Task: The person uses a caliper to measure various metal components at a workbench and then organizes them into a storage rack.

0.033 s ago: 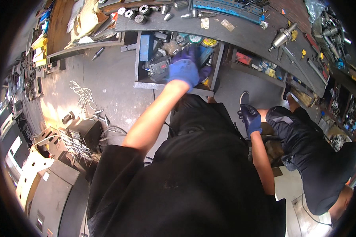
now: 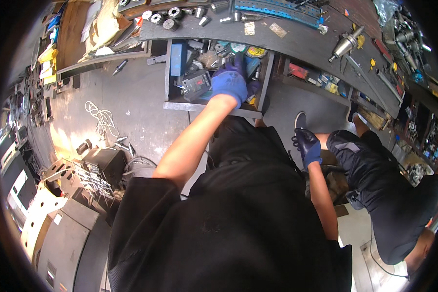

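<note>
your left hand (image 2: pixel 230 83), gloved in blue, is inside the pulled-out drawer (image 2: pixel 209 109), palm down, its fingers stretched forward and its thumb spread to the right; you can't tell whether the fingertips touch anything. the dark grey block (image 2: pixel 196 84) lies in the drawer just left of that hand, with the blue box (image 2: pixel 177 59) behind it against the drawer's left wall. past your fingers, near the back, the green-rimmed disc (image 2: pixel 238 47) sits beside the yellow disc (image 2: pixel 256 51). your right hand (image 2: pixel 307 147), also gloved, hangs well apart from the drawer, its fingers loosely bent; whether it holds something can't be told. above the drawer, the workbench (image 2: pixel 190 33) bears the metal tool holder (image 2: pixel 346 45) toward the right. a co-worker (image 2: pixel 389 194) in dark clothes is at your right.
</note>
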